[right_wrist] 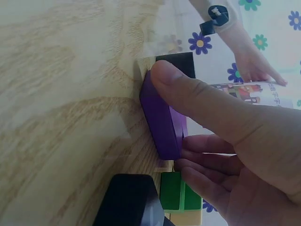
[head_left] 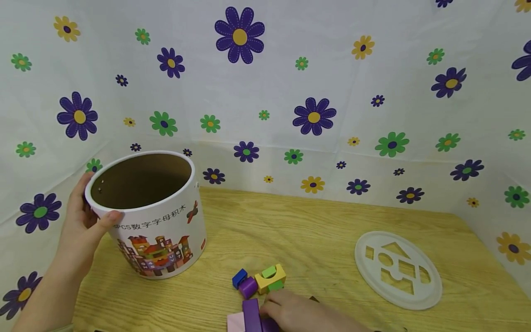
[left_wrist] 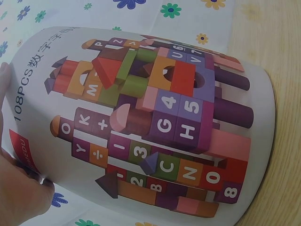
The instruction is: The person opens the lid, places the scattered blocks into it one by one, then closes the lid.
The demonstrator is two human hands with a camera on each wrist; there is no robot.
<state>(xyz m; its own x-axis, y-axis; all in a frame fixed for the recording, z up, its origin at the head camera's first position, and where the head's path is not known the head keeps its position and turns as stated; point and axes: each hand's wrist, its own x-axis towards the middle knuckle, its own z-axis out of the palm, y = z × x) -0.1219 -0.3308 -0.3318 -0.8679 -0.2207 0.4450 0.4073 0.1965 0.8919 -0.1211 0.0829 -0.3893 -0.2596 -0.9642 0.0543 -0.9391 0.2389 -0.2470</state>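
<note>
Purple wooden block [head_left: 251, 314], long and flat-sided, lies on the pale wooden table [head_left: 315, 230] at the near edge, and the right hand [head_left: 298, 313] is on it now. From the right wrist view the thumb [right_wrist: 188, 92] lies along its top face and the curled fingers [right_wrist: 207, 157] tuck in against the other long side, so it looks pinched across its narrow width. That is a sensible place to take it: I'd judge the block rigid and light, with a smooth painted skin that could slip a little, so a squeeze on the two flat long faces near the middle should hold it level. Nothing fragile about it.

Just beside it sit a pale pink block [head_left: 234, 322], a small blue block [head_left: 239, 278], a rounded purple piece [head_left: 248, 287], a yellow arch block [head_left: 270, 278] with a light green piece [head_left: 268, 271] in its hollow, and a darker green block [head_left: 275, 286] touching the cluster.

Over on the other side, the left hand [head_left: 85, 221] grips the rim of the white cardboard bucket [head_left: 157, 221] printed with toy blocks, thumb over the lip, fingers behind. The tub stands open-mouthed, tipped slightly toward us, and its inside looks bare as far as I can see. A white round plastic lid with shape cut-outs [head_left: 398, 269] lies flat, well apart to the right.
</note>
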